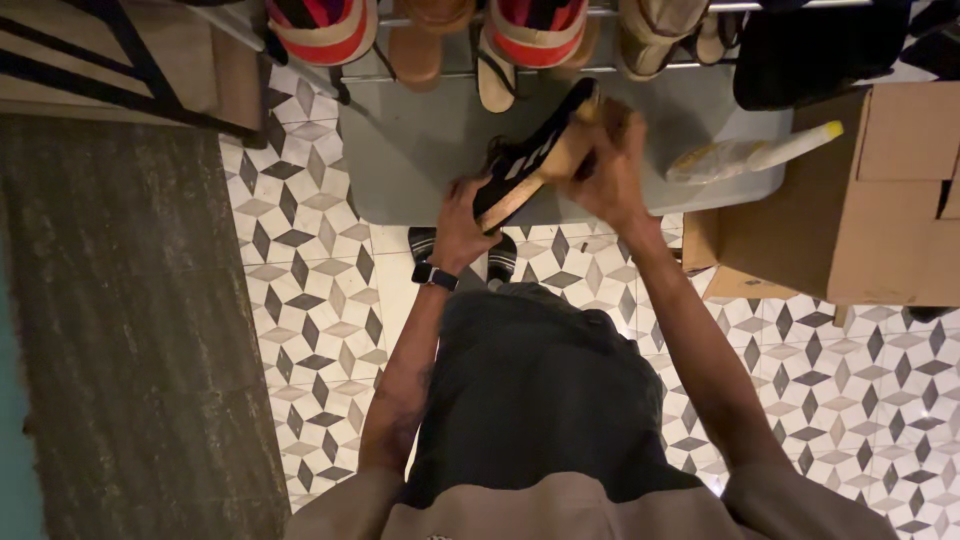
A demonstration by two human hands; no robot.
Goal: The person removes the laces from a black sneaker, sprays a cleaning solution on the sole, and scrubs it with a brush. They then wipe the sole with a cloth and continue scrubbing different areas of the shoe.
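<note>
Patterned tile floor (300,260) by shoe rack (650,68) | left hand (462,222) fingers wrapped round black sneaker (530,155) heel | right hand (612,165) fingers clamped on toe end

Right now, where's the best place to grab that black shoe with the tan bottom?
Probably at its two ends, as now: the left hand grips the lower end of the black shoe from below, and the right hand grips the raised end. It's long and tilted.

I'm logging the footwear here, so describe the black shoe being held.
The black shoe is a low trainer with white stripes on its side and a tan, gum-coloured sole. It is tilted, toe up and to the right, above a grey mat. The left hand grips its heel end; the right hand holds the toe end.
</note>
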